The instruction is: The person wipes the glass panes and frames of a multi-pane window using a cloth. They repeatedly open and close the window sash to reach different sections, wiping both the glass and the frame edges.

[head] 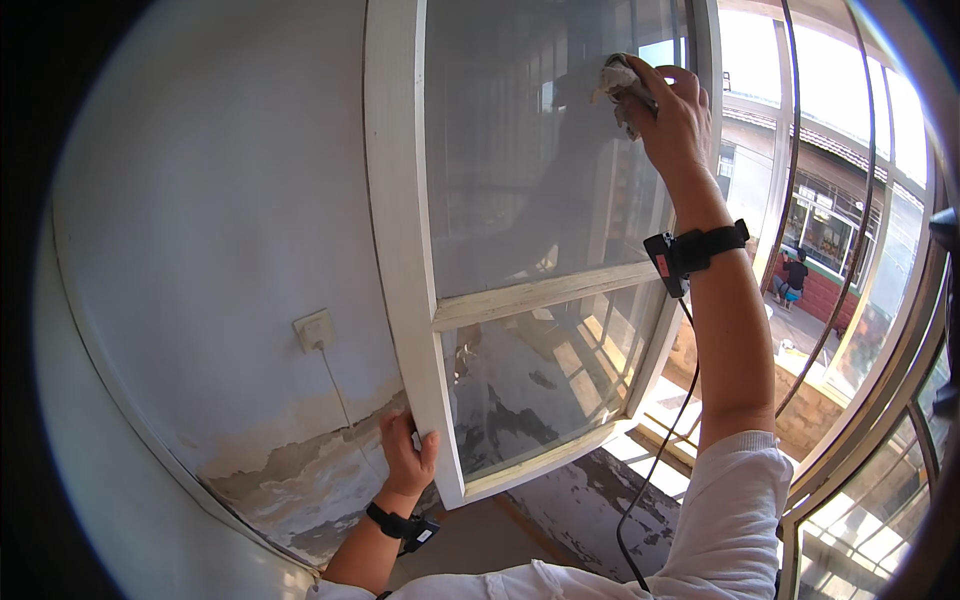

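A white-painted wooden window sash (405, 247) stands swung open in front of me, with a large upper glass pane (510, 172) and a smaller lower pane (525, 382). Near the upper pane's right side, my right hand (679, 124) holds a crumpled greyish-white cloth or paper (621, 79) against the glass. Low on the sash's left stile, my left hand (407, 454) grips the frame edge, thumb on the front and fingers behind. Both wrists wear black strapped devices; a dark cable (667, 435) hangs from the right one.
On the left wall a socket (315, 330) holds a plug with a thin cord. Plaster peels from the lower wall (300, 465). Dark bars (791, 150) cross the window opening at right. Outside, a person (793, 274) sits by a building. Another glazed sash (862, 510) stands at lower right.
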Tool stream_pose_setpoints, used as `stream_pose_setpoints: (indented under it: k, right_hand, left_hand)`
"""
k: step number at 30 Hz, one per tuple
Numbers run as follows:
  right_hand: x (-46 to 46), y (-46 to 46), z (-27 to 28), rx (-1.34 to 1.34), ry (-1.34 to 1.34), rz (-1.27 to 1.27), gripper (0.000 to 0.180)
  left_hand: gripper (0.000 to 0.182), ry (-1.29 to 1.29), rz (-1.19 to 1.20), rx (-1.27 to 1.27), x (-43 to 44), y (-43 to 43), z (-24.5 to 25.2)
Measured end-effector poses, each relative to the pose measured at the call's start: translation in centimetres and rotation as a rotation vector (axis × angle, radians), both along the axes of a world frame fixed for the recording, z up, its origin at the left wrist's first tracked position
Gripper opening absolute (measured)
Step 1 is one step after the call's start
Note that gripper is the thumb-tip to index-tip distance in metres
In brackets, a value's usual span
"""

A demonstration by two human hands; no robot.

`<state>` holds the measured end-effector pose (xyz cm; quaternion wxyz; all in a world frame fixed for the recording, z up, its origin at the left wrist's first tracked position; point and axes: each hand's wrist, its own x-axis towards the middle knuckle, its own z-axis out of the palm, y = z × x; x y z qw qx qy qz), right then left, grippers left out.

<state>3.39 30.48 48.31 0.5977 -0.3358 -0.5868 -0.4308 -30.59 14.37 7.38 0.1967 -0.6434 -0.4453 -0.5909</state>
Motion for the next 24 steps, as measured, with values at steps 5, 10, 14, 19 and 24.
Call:
stream_pose_setpoints:
  k: [5,10,14,19,24]
  right_hand:
    - [5.1,3.8,1.2,-0.238,0.223,0.007,0.049]
    - [2.1,2.7,2.9,-0.095,0.197,0.083,0.047]
    - [-3.6,-1.3,3.2,0.072,0.004,0.177,0.041]
    - [-9.8,-5.9,0.0,0.238,-0.277,0.268,0.043]
    - [-11.0,-7.5,-0.7,0.326,-0.383,0.235,0.048]
  left_hand:
    - [0.049,-0.040,-0.040,-0.017,0.4,-0.3,0.3]
    - [0.049,-0.035,-0.059,-0.015,0.5,-0.5,0.4]
    - [0.047,-0.042,-0.042,-0.007,0.5,-0.4,0.1]
    - [0.048,-0.046,-0.043,-0.045,0.2,-0.3,-0.2]
    - [0.047,-0.011,-0.032,-0.004,0.2,-0.2,-0.2]
